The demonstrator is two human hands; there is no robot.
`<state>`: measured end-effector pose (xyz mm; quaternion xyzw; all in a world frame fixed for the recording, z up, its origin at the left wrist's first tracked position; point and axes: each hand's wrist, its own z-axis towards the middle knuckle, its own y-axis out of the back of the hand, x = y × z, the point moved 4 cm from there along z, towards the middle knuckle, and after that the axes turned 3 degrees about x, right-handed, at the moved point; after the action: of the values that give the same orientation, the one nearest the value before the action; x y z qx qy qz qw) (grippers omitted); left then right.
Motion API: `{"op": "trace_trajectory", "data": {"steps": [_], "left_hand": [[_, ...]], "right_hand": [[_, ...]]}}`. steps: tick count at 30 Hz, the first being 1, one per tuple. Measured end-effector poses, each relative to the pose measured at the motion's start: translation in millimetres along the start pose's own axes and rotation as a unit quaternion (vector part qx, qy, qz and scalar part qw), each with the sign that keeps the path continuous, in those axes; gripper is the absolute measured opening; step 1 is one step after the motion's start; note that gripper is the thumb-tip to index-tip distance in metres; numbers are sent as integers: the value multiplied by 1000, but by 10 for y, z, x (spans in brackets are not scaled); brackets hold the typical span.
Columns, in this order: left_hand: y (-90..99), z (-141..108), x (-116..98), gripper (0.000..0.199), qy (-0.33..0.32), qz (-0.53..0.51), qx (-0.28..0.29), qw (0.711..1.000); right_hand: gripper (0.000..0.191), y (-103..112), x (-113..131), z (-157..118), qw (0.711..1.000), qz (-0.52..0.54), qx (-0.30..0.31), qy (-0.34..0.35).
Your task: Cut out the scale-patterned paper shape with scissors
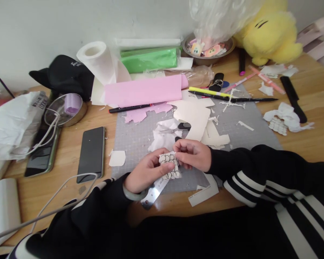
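Note:
My left hand (148, 169) is closed around a small white paper piece (172, 169) drawn with rows of black curved outlines, the thumb lying across its front. At the piece's upper right edge, the thumb and fingers of my right hand (193, 154) are pinched together; the fingertips touch the paper there. Under my left hand a metal ruler (155, 194) sticks out toward the table's front edge. Just behind my hands are crumpled white tissue (166, 133) and a cream paper sheet (194, 115) with cut edges, partly covering black scissor-like handles.
A grey cutting mat (135, 140) lies under paper scraps. Two phones, one a dark phone (91, 153), lie left, with a white cable (67, 180) crossing nearby. Pink paper (143, 90), pens, a paper roll (97, 61), a metal bowl (209, 57) and a yellow plush toy (270, 36) stand behind.

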<state>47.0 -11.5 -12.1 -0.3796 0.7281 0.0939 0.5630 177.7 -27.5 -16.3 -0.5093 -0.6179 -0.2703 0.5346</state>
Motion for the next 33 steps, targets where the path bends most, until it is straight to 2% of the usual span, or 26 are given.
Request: {"op": "trace_trajectory", "data": {"steps": [4, 10, 16, 25, 33], "left_hand": [[9, 4, -4, 26, -18, 44, -9, 999], [-9, 18, 4, 29, 7, 59, -4, 998], [9, 20, 5, 31, 10, 111, -30, 993], [6, 16, -44, 27, -29, 183, -21, 982], [17, 7, -6, 30, -13, 229, -13, 973]], "right_hand": [[6, -5, 2, -8, 1000, -5, -1, -5], [6, -5, 6, -14, 1000, -17, -1, 4], [7, -10, -7, -15, 1000, -18, 5, 1], [7, -22, 26, -23, 1000, -18, 11, -2], [9, -27, 21, -20, 999, -32, 22, -4]]}}
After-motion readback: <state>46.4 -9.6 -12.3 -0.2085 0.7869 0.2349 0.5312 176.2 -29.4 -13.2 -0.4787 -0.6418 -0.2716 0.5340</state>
